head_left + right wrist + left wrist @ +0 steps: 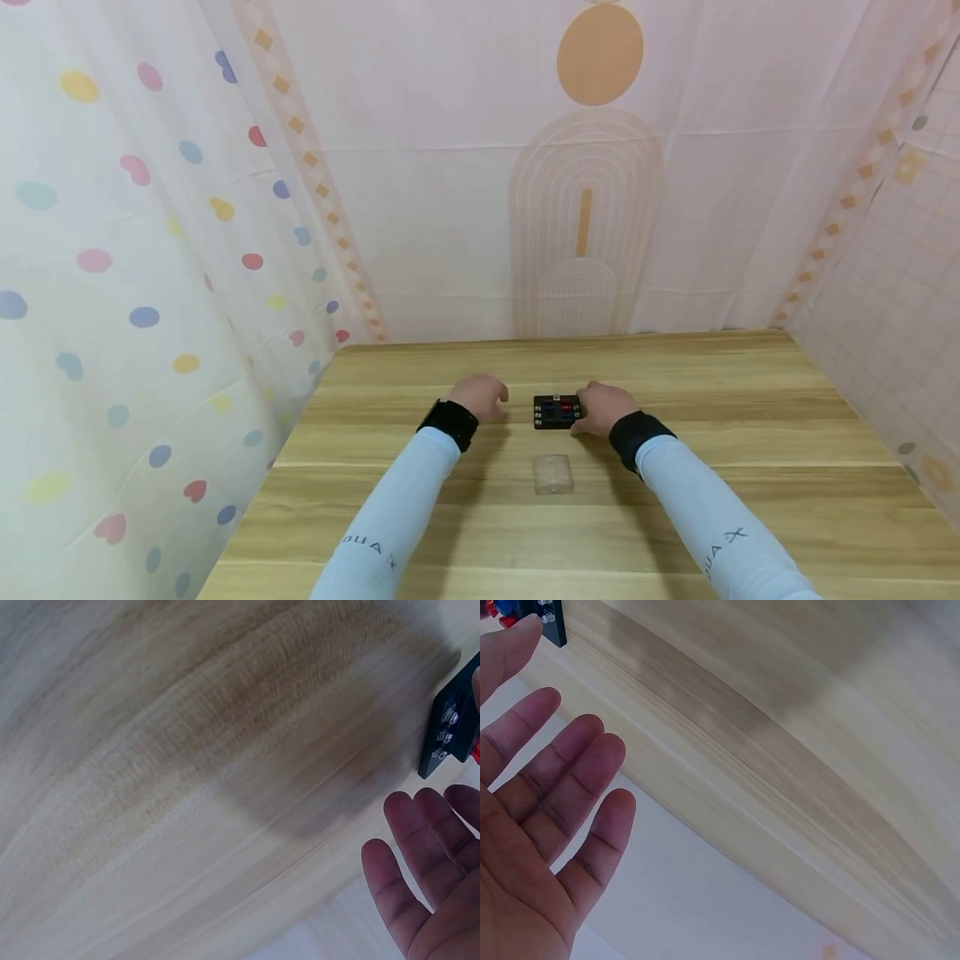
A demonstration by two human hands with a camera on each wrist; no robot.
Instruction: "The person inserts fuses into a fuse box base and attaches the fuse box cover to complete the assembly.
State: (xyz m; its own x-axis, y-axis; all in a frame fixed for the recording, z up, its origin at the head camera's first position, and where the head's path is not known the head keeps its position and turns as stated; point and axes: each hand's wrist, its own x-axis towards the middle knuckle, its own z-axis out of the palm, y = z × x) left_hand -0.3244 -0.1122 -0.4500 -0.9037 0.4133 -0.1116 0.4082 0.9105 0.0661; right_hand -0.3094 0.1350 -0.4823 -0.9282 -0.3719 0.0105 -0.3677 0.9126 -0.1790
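A black fuse block [557,412] with red and blue fuses and screw terminals along its ends lies on the wooden table. My right hand [606,408] holds its right end, with the thumb on the near side and the fingers on the far side. Part of that grip is cut off in the right wrist view, where the block [446,735] shows at the edge. My left hand [480,396] is held left of the block, apart from it, with relaxed, spread fingers [592,780] and nothing in them. A clear plastic cover [552,474] lies nearer to me.
The wood-grain table [360,517] runs back to a patterned curtain [435,208]. A dotted curtain [150,250] hangs along the left side, and a checked one [892,333] along the right. Both wrists wear black bands, over light blue sleeves [405,500].
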